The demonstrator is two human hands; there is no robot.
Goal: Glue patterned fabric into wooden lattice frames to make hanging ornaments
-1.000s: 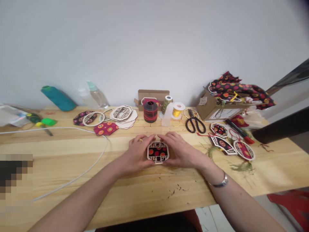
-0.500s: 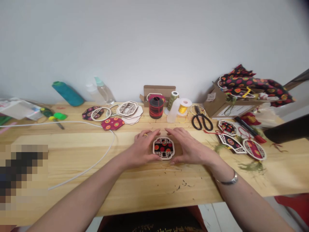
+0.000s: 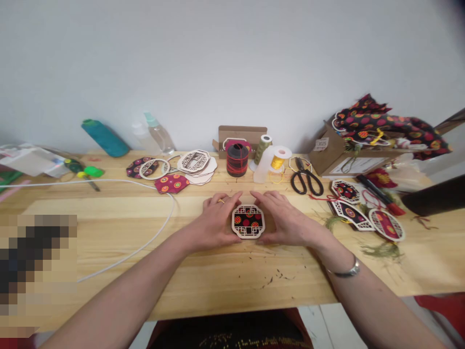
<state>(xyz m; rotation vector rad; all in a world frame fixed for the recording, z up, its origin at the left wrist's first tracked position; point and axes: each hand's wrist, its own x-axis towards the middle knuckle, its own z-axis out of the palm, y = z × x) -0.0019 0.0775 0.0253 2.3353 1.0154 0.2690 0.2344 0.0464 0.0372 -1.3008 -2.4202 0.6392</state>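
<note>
A small flat ornament (image 3: 248, 221) lies on the table in front of me, with a pale fretwork frame over black fabric patterned in red and orange. My left hand (image 3: 218, 220) curves around its left side, thumb by the lower edge and fingertips beyond the upper edge. On the other side my right hand (image 3: 285, 220) mirrors this, its thumb close to the lower right corner. Both hands have thumb and fingers apart. Whether they touch the ornament's edge I cannot tell exactly. A ring is on the left hand and a silver bracelet (image 3: 345, 269) circles the right wrist.
Behind the hands stand a black-and-red thread spool (image 3: 237, 160), a yellow spool (image 3: 279, 160) and scissors (image 3: 306, 179). Fretwork pieces (image 3: 194, 162) lie back left, finished ornaments (image 3: 352, 213) right, near a cardboard box (image 3: 348, 157). A white cable (image 3: 160, 228) crosses the left side.
My right hand has drawn slightly closer to the ornament, narrowing the gap on that side. The whole view has shifted a little; the left hand stays beside the ornament.
</note>
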